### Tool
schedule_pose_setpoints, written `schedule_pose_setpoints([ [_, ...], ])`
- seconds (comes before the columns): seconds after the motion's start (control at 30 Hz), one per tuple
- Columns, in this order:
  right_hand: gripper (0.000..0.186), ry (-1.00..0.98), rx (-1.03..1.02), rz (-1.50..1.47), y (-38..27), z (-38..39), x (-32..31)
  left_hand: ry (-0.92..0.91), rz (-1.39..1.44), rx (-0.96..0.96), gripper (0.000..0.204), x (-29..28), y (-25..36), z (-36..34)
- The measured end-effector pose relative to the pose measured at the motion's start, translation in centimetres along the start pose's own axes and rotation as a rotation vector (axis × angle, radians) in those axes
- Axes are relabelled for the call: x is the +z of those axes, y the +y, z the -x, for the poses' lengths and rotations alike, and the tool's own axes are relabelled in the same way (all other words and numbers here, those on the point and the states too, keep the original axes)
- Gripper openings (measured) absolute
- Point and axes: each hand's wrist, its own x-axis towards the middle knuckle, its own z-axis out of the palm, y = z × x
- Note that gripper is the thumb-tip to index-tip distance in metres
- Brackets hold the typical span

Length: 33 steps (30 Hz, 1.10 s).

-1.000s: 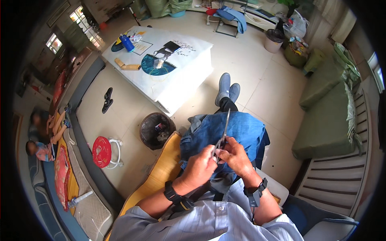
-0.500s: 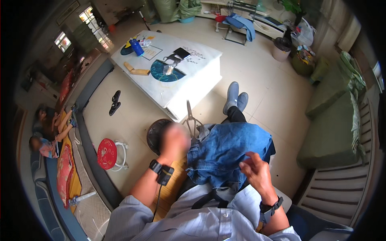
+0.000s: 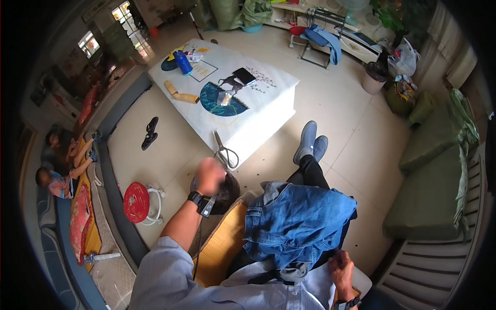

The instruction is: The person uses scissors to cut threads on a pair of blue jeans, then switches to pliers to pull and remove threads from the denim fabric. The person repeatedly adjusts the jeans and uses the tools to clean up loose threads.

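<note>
My left hand (image 3: pixel 211 176), partly blurred, is over a dark round bin (image 3: pixel 227 195) to the left of my knees. From it a pair of scissors (image 3: pixel 226 151) sticks up, blades pointing away and looped handles beside the fingers, overlapping the near table corner. Blue denim jeans (image 3: pixel 297 222) lie bunched across my lap, a greyish patch of their inside showing at the upper left. My right hand (image 3: pixel 341 269) is low beside my right thigh, fingers curled together. Whatever it may hold is hidden.
A white coffee table (image 3: pixel 268 113) stands ahead, with a blue bottle (image 3: pixel 182 62) and a dark phone-like object (image 3: pixel 244 76). A red stool (image 3: pixel 137 202) is at left. Two people (image 3: pixel 64 175) are on the sofa. Wrapped green cushions (image 3: pixel 423 191) lie on a slatted bench at right.
My left hand and the scissors have moved left, away from the jeans. My right hand has dropped from the jeans toward my right thigh, its fingers closing. The view has shifted slightly.
</note>
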Motion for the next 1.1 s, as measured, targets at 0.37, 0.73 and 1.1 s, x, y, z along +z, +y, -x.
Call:
schedule_pose_setpoints([
  [0.37,0.014,0.041,0.144,0.001,-3.3,-1.5,0.7,0.101,0.011,-0.039,0.036,-0.3,-0.7,-7.9],
  [0.73,0.024,0.032,0.166,-0.005,-1.2,-1.8,1.1,-0.140,-0.281,0.400,0.030,-4.5,-2.7,-12.3],
  [1.1,0.026,0.165,-0.052,0.228,-0.2,-4.7,-5.2,-0.470,-0.086,-0.082,0.015,5.8,-2.4,11.1],
])
